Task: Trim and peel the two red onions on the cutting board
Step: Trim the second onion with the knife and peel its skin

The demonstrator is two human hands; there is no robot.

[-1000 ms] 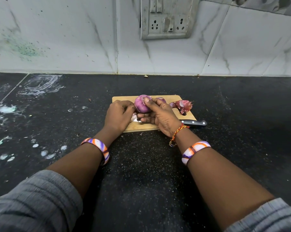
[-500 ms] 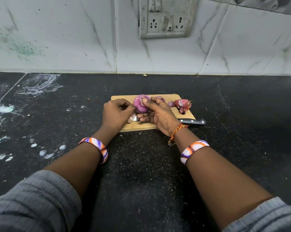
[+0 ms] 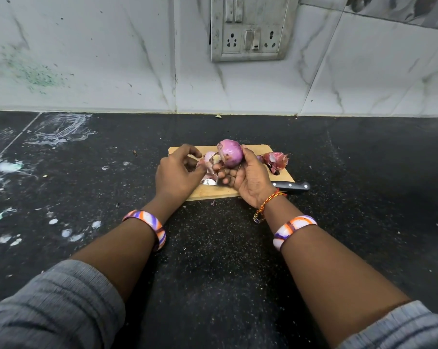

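Note:
My right hand holds a purple-red onion just above the wooden cutting board. My left hand pinches a strip of pale onion skin that hangs off the onion's left side. A knife lies along the board's near edge, its blade partly under my hands and its black handle sticking out to the right. A heap of dry red peels rests at the board's right end. A second onion is not visible.
The board sits on a black speckled counter with white smears on its left part. A tiled wall with a switch and socket plate stands behind.
My left hand has pulled a strip of skin away from the onion to the left. My right hand has turned the onion and lifted it slightly.

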